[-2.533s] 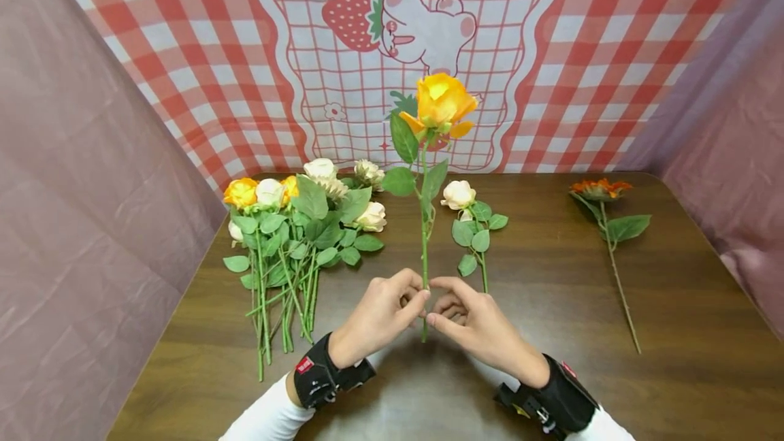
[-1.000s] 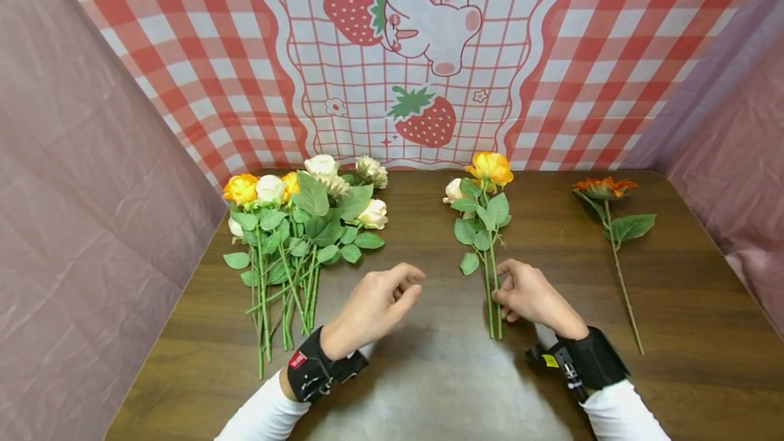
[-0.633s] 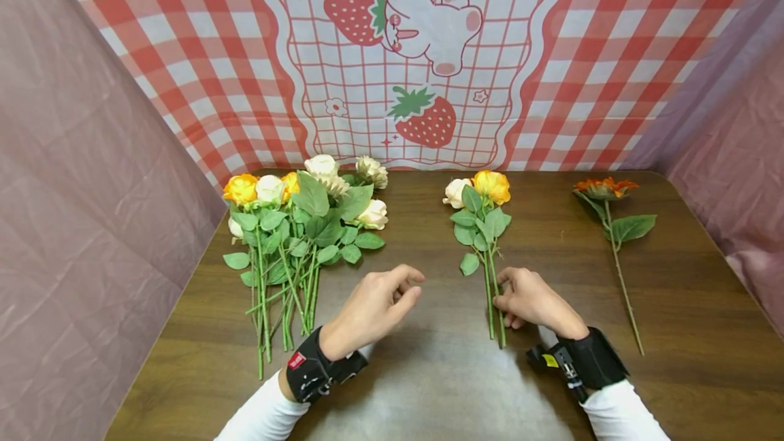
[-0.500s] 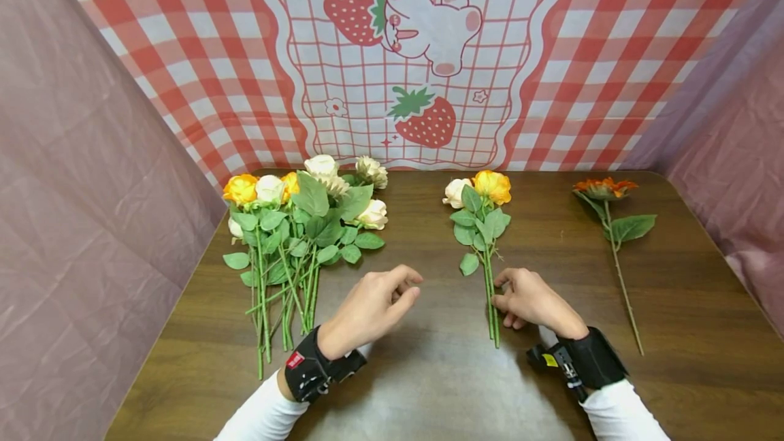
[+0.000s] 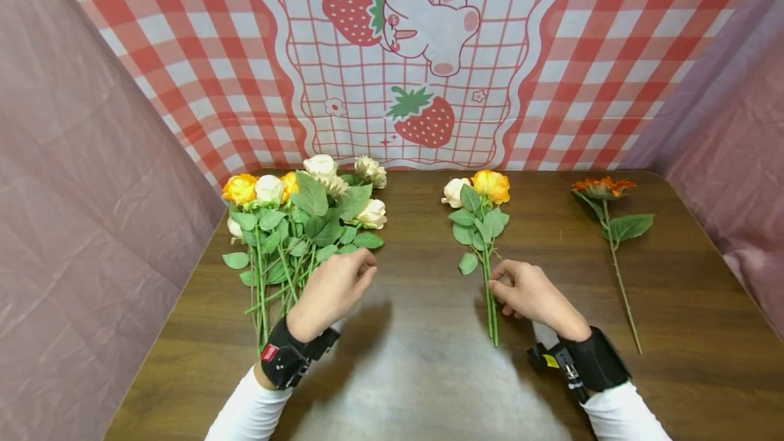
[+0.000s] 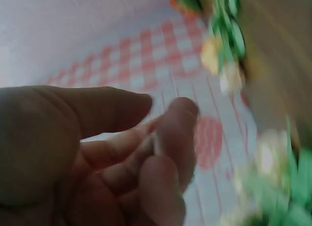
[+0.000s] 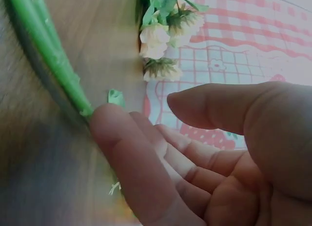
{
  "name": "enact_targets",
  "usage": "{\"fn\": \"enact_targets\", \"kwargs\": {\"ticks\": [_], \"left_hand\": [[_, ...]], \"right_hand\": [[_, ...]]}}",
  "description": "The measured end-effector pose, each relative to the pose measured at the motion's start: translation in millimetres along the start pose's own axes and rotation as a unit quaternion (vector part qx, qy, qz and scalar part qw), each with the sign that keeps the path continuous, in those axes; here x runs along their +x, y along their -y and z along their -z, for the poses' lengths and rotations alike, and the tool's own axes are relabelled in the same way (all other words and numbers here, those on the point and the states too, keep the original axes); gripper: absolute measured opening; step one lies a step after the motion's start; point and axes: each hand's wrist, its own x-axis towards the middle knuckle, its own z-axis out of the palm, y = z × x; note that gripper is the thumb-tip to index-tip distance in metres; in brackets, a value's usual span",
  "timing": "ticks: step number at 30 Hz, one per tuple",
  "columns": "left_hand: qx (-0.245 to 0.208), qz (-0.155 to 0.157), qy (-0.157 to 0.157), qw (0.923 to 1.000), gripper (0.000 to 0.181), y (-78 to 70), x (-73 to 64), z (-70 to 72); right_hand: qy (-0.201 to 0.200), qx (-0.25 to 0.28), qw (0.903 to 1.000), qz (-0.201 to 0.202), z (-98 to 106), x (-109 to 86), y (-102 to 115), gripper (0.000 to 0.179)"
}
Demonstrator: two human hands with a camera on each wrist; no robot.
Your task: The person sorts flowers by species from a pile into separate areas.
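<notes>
A yellow-orange rose (image 5: 492,186) and a cream rose (image 5: 456,192) lie side by side right of the table's middle, their green stems (image 5: 489,305) running toward me. Just right of those stems is my right hand (image 5: 534,297). In the right wrist view its thumb and index finger stand apart with nothing between them, and a stem (image 7: 53,60) passes by the index fingertip. My left hand (image 5: 333,289) hovers over the lower right of the flower pile (image 5: 300,216), hiding some stems. Its fingers are loosely bent and hold nothing in the blurred left wrist view.
The pile on the left mixes yellow-orange roses, cream roses and pale, many-petalled flowers. A single orange flower (image 5: 603,189) with a brownish stem lies on the right of the brown wooden table (image 5: 429,386). A red-checked cloth (image 5: 422,39) hangs behind the table.
The yellow rose, earlier held upright in my left hand, now lies beside the cream rose. My right hand has let go of its stem. My left hand has moved left toward the pile.
</notes>
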Motion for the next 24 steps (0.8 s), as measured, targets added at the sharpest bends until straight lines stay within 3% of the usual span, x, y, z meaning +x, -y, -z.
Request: {"fn": "enact_targets", "kwargs": {"ticks": [4, 9, 15, 18, 20, 24], "left_hand": [[0.055, 0.072, -0.002, 0.9959, 0.004, 28.8, -9.6, 18.7], [0.142, 0.136, -0.002, 0.9804, 0.013, 60.4, -25.6, 26.8], [0.208, 0.153, 0.024, 0.9658, 0.009, 83.5, -38.7, 15.0], [0.223, 0.156, 0.021, 0.962, 0.01, 88.5, -36.9, 9.3], [0.229, 0.156, 0.007, 0.961, 0.011, 89.3, -36.3, 8.2], [0.233, 0.146, -0.054, 0.96, 0.01, 89.2, -32.7, 9.7]], "right_hand": [[0.0, 0.001, 0.9998, 0.02, -0.8, -0.3, 7.9, 0.016], [-0.002, 0.001, 0.9995, 0.031, 0.3, -4.2, 14.5, 0.017], [-0.006, -0.007, 0.9991, 0.041, -1.5, -5.5, 18.3, 0.017], [-0.011, -0.008, 0.9989, 0.046, -0.7, -6.8, 19.4, 0.017], [-0.015, -0.009, 0.9986, 0.05, -0.5, -7.2, 20.0, 0.016], [-0.023, -0.011, 0.998, 0.057, 0.7, -7.3, 21.3, 0.015]]}}
